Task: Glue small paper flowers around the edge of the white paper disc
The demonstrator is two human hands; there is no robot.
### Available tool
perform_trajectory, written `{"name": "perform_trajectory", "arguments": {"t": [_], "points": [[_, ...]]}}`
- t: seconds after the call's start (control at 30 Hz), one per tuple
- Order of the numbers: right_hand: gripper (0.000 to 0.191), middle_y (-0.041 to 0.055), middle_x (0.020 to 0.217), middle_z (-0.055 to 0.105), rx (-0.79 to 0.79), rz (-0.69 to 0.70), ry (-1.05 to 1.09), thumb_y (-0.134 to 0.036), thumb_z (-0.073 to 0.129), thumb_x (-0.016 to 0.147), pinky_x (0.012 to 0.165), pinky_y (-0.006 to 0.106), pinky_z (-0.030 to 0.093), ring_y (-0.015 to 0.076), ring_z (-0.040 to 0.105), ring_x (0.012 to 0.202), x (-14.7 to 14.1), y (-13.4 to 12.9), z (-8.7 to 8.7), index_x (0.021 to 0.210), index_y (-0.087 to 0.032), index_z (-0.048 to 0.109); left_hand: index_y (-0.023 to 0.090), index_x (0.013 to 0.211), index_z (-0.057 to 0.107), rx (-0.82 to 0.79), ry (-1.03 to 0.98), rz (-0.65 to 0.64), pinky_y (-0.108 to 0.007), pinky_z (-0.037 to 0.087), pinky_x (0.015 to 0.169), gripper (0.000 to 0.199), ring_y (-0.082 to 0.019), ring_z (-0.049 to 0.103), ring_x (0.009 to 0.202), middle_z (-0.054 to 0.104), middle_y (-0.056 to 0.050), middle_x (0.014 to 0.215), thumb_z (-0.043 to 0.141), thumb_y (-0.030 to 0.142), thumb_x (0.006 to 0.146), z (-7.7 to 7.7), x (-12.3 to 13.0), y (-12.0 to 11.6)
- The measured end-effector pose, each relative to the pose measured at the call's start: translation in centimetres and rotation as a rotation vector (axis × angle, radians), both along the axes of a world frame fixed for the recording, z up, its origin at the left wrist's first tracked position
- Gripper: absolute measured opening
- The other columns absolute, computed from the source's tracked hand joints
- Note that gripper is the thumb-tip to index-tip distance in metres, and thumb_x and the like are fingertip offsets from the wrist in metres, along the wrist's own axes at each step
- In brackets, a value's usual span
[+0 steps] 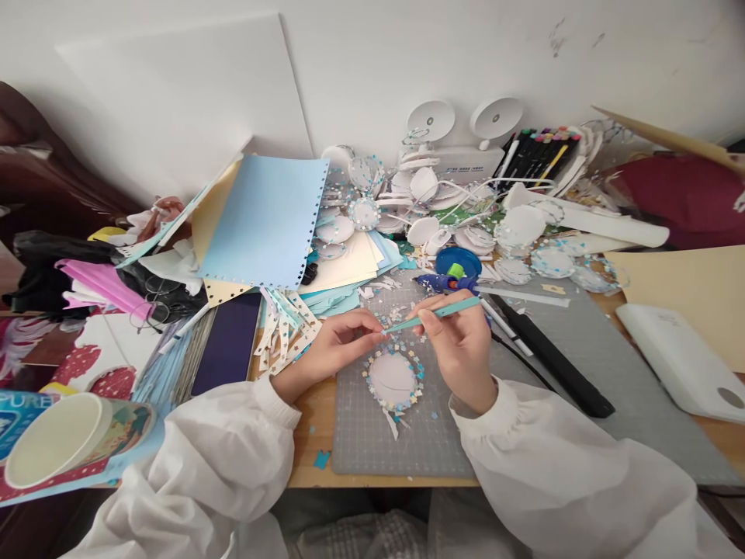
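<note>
On cutting mat [401, 458], head view: white disc [393, 378] being ringed by blue and cream stars [419, 371]; rim seemingly mostly covered. Above, turquoise tweezers [462, 305] being gripped by right hand [466, 353]; small piece [384, 332] apparently being pinched by left hand [343, 339] at tips, off disc, thus unplaced. Hands being held near, unclasped. Remaining count not being shown.

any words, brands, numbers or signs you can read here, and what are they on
"PURE", on the blue packet at the far left, partly hidden by the paper cup
A line of dark print on the white box by the wall: too small and blurred to read
Faint marks on the white device at the right: too faint to read
I can make out no other text.
</note>
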State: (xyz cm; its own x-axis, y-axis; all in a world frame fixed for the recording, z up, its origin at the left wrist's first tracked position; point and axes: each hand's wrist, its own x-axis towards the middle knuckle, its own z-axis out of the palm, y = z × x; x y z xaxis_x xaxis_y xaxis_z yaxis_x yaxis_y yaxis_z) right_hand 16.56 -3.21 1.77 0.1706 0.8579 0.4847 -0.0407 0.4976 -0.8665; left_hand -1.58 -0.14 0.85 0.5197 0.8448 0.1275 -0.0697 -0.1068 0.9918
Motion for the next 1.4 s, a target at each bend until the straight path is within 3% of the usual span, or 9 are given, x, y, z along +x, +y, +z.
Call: {"name": "perform_trajectory", "arguments": {"t": [0.33, 0.67, 0.77, 0.87, 0.97, 1.07, 1.27, 1.33, 1.4], "points": [[0.015, 0.0029, 0.079, 0.059, -0.059, -0.033, -0.041, -0.034, 0.062, 0.087, 0.057, 0.035, 0.053, 0.0159, 0.057, 0.062, 0.0, 0.0, 0.1, 0.083, -0.026, 0.051, 0.015, 0.078, 0.069, 0.040, 0.023, 0.030, -0.027, 0.044, 0.069, 0.018, -0.015, 0.055, 0.073, 0.063, -0.005, 0.080, 0.070, 0.033, 0.080, 0.2, 0.1, 0.0], [0.010, 0.0025, 0.080, 0.061, -0.013, -0.064, -0.037, -0.025, 0.061, 0.087, 0.057, 0.033, 0.052, 0.0156, 0.059, 0.064, 0.1, -0.1, 0.2, 0.084, -0.025, 0.052, 0.014, 0.078, 0.071, 0.052, 0.103, 0.044, -0.026, 0.044, 0.070, 0.024, -0.015, 0.057, 0.073, 0.065, -0.005, 0.078, 0.067, 0.037, 0.083, 0.6, 0.1, 0.0], [0.008, 0.0037, 0.083, 0.064, 0.074, -0.096, -0.082, -0.019, 0.059, 0.088, 0.063, 0.036, 0.054, 0.0185, 0.065, 0.074, 0.1, -0.2, -0.1, 0.087, -0.025, 0.053, 0.014, 0.078, 0.073, 0.038, 0.114, 0.030, -0.027, 0.045, 0.073, 0.028, -0.017, 0.060, 0.077, 0.068, -0.007, 0.081, 0.064, 0.039, 0.085, 0.8, 0.0, 0.1], [0.016, 0.0053, 0.089, 0.069, 0.254, -0.068, -0.272, -0.011, 0.059, 0.086, 0.070, 0.038, 0.056, 0.0202, 0.068, 0.084, 0.1, -0.4, -0.7, 0.091, -0.025, 0.056, 0.014, 0.076, 0.074, -0.003, 0.101, -0.030, -0.029, 0.046, 0.076, 0.034, -0.018, 0.061, 0.078, 0.070, -0.007, 0.081, 0.062, 0.044, 0.086, 0.5, -0.2, 0.3], [0.027, 0.0072, 0.097, 0.072, 0.514, 0.005, -0.526, -0.005, 0.060, 0.082, 0.066, 0.036, 0.056, 0.0193, 0.068, 0.081, -0.1, -0.4, -1.2, 0.099, -0.026, 0.058, 0.014, 0.067, 0.071, -0.122, 0.031, -0.036, -0.028, 0.045, 0.071, 0.038, -0.015, 0.058, 0.069, 0.067, -0.005, 0.071, 0.063, 0.047, 0.084, 0.0, -0.2, 0.4], [0.029, 0.0076, 0.100, 0.072, 0.609, 0.041, -0.677, -0.006, 0.058, 0.083, 0.065, 0.037, 0.056, 0.0198, 0.068, 0.083, -0.1, -0.2, -1.3, 0.103, -0.027, 0.059, 0.014, 0.060, 0.067, -0.281, -0.084, -0.016, -0.026, 0.043, 0.063, 0.039, -0.013, 0.053, 0.059, 0.061, -0.002, 0.060, 0.069, 0.047, 0.079, 0.0, 0.0, 0.2], [0.029, 0.0076, 0.101, 0.067, 0.459, 0.098, -0.699, -0.005, 0.053, 0.080, 0.075, 0.041, 0.052, 0.0215, 0.063, 0.089, 0.5, -0.6, -0.2, 0.100, -0.026, 0.056, 0.014, 0.058, 0.061, -0.405, -0.210, 0.046, -0.025, 0.041, 0.062, 0.031, -0.011, 0.046, 0.058, 0.050, 0.000, 0.058, 0.067, 0.037, 0.078, 0.1, 0.1, 0.5], [0.029, 0.0068, 0.095, 0.064, 0.390, 0.029, -0.675, -0.002, 0.050, 0.077, 0.074, 0.039, 0.050, 0.0211, 0.061, 0.086, 1.1, -1.4, 0.2, 0.094, -0.024, 0.055, 0.014, 0.060, 0.058, -0.435, -0.270, 0.089, -0.025, 0.041, 0.063, 0.029, -0.011, 0.045, 0.059, 0.047, 0.000, 0.060, 0.061, 0.033, 0.081, -0.1, -0.1, 0.9], [0.026, 0.0044, 0.083, 0.059, 0.294, -0.141, -0.644, 0.000, 0.047, 0.074, 0.069, 0.036, 0.047, 0.0199, 0.057, 0.079, 2.1, -2.2, 0.1, 0.083, -0.023, 0.051, 0.015, 0.058, 0.052, -0.463, -0.320, 0.119, -0.025, 0.041, 0.063, 0.029, -0.010, 0.043, 0.059, 0.044, 0.001, 0.061, 0.057, 0.030, 0.083, -0.3, -0.2, 1.1]]}}
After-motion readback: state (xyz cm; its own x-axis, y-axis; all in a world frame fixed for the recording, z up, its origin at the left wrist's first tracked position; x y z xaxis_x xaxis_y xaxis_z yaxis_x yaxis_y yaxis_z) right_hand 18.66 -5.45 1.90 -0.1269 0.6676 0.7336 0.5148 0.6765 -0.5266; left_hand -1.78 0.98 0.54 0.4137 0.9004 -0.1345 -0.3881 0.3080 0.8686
